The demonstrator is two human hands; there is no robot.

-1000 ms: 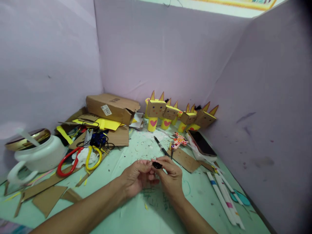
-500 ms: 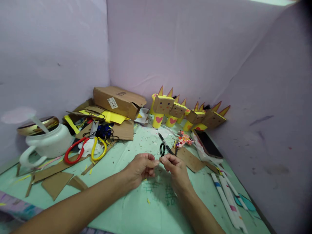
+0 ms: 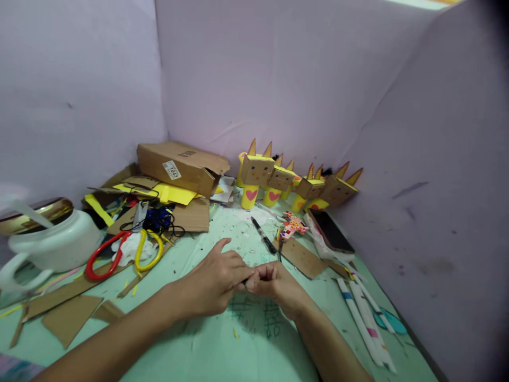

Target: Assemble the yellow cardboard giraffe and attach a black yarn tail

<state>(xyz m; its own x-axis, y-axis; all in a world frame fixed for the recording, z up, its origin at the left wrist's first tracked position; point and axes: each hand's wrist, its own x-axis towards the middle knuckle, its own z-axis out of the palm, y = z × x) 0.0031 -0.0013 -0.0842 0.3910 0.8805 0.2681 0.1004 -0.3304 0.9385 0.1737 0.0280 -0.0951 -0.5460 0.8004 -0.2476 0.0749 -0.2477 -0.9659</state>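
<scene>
Head view, black cord (image 3: 244, 283), between fingers (image 3: 259, 272)

The left forearm (image 3: 123, 337) and right forearm (image 3: 328, 339) are bare as far as they show, smooth and slim, each narrowing to a bare wrist. The left hand (image 3: 218, 278) and right hand (image 3: 276, 286) are bare too, with slender fingers (image 3: 240, 274) and rounded knuckles; finer details of the nails are too small to tell.

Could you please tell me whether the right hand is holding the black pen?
No, the black pen lies on the green table, just beyond the right hand and apart from it.
</scene>
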